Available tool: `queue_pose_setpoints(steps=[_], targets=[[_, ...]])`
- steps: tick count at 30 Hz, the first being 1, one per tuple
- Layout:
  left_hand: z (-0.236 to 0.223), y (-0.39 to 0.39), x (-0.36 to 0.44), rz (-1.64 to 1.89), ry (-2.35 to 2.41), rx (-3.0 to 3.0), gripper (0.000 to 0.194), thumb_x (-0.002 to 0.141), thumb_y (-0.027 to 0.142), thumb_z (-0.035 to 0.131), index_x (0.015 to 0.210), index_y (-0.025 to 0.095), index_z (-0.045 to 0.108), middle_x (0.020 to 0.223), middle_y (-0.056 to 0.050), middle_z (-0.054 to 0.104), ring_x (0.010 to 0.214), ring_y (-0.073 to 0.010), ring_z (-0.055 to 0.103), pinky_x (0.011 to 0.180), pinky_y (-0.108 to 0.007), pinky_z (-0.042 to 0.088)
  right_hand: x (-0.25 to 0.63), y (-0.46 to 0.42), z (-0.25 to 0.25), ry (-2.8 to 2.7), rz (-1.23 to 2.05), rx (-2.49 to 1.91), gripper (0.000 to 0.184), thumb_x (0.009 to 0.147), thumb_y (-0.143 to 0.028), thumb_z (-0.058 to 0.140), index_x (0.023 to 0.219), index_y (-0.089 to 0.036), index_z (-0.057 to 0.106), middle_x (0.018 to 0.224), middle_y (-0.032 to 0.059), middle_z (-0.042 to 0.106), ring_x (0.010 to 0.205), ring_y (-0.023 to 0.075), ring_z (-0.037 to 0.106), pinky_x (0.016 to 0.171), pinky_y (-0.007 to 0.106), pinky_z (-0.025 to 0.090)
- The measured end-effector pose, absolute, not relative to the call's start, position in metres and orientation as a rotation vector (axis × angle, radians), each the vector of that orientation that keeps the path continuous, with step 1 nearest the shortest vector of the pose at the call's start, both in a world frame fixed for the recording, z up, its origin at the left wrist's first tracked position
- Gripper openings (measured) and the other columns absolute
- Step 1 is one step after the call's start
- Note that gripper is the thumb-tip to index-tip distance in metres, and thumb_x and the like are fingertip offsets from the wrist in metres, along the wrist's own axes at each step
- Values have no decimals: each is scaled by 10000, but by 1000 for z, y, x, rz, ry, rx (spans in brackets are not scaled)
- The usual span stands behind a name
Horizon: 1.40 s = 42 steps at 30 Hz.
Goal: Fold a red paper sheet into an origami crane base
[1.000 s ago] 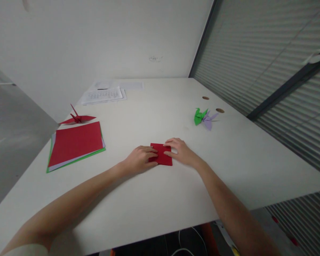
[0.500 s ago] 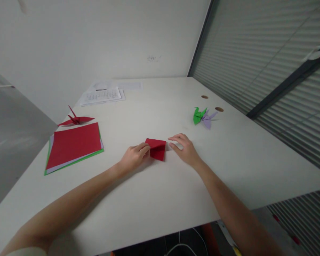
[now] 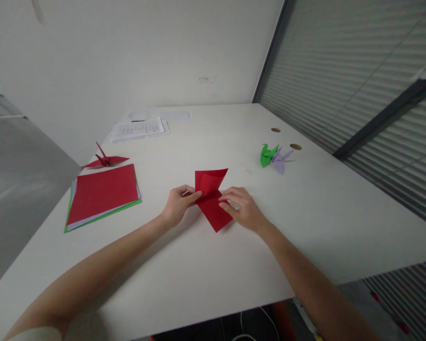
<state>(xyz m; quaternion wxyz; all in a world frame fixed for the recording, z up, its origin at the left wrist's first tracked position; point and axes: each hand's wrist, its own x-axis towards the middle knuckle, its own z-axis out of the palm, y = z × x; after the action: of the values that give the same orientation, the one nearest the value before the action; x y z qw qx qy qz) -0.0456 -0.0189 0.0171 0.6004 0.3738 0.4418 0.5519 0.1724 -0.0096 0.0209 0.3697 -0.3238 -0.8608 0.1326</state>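
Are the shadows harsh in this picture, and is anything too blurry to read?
In the head view, the left forearm casts a soft shadow on the white table; also in the head view, writing on the far sheets is too small and soft to read, while the folded red paper shows clear edges and no strong glare.

Far left: printed sheets [image 3: 138,130]. Left: red crane [image 3: 107,161], just beyond paper stack [image 3: 105,192], red on top, lilac and green edges. Right: green crane [image 3: 267,156] beside lilac crane [image 3: 279,163]; two round holes [image 3: 296,147] farther right. Blinds [image 3: 341,66] along right side.
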Motion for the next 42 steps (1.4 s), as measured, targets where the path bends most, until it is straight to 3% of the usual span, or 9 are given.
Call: queue_pose_setpoints(steps=[6, 17, 23, 31, 38, 42], targets=[[23, -32, -37, 1139, 888, 890, 293, 579, 266, 883, 627, 121, 634, 704, -36, 694, 667, -123, 626, 694, -271, 484, 162, -18, 18, -2135, 637, -874, 257, 874, -414, 633, 1023, -208, 668, 1019, 76, 699, 940, 210, 639, 857, 361, 486], [23, -37, -32, 1139, 817, 1456, 247, 656, 313, 844, 624, 152, 660, 767, -27, 629, 751, -137, 596, 751, -303, 481, 152, -23, 21, -1812, 1140, -887, 330, 776, -512, 688, 861, -193, 693, 874, 47, 722, 789, 200, 658, 743, 323, 521], [16, -36, -33, 1134, 736, 1506, 186, 690, 267, 824, 657, 161, 674, 807, -37, 633, 814, -153, 602, 814, -336, 481, 156, -19, 16, -1828, 1162, -878, 353, 791, -529, 651, 838, -182, 697, 867, 57, 724, 805, 215, 661, 772, 341, 520], [24, -35, -34, 1167, 797, 1287, 274, 725, 338, 794, 664, 148, 606, 835, -32, 629, 806, -145, 587, 729, -281, 480, 161, -18, 19, -1827, 1178, -811, 357, 837, -507, 619, 958, -182, 701, 961, 76, 717, 881, 219, 665, 825, 359, 525], [26, -34, -34, 1221, 829, 1226, 374, 673, 296, 826, 976, 178, 642, 987, -45, 657, 940, -175, 604, 826, -298, 483, 161, -21, 22, -2099, 976, -673, 371, 892, -450, 590, 1217, -274, 624, 1179, 85, 609, 1111, 221, 572, 987, 422, 459], [29, -30, -37, 1245, 914, 1008, 237, 691, 301, 782, 840, 156, 670, 873, -36, 688, 811, -155, 624, 755, -284, 495, 165, -14, 20, -1930, 735, -866, 292, 892, -427, 586, 1131, -274, 660, 1129, 87, 559, 1099, 226, 552, 941, 406, 485]])
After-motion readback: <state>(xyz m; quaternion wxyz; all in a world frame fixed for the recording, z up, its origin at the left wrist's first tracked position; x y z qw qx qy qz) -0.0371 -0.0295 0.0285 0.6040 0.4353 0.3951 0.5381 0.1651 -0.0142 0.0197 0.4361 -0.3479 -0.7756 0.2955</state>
